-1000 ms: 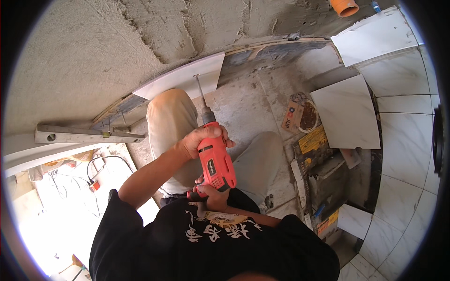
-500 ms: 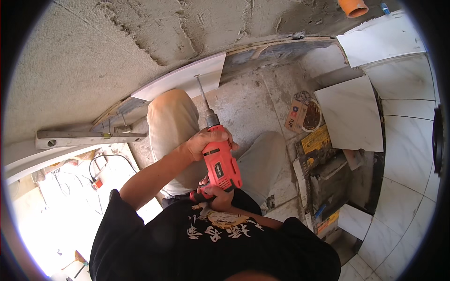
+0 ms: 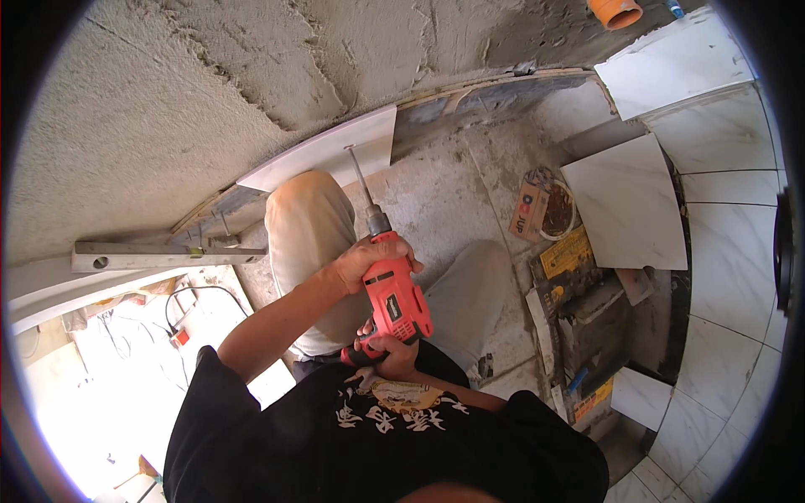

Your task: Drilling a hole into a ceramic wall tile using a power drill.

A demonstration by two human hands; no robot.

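Power drill (image 3: 396,289), red with a dark lettered label (image 3: 392,307), is clamped by left hand (image 3: 376,258) and right hand (image 3: 396,359) on the near side of the white tile (image 3: 331,151), its bit (image 3: 360,174) directed there; right of that tile, printed cardboard (image 3: 528,210) is seen.

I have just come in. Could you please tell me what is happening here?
A person holds a red drill: the left hand grips its front, the right hand its rear. The bit reaches a white tile leaning against the rough wall, beside the left knee. Whether the bit turns cannot be seen.
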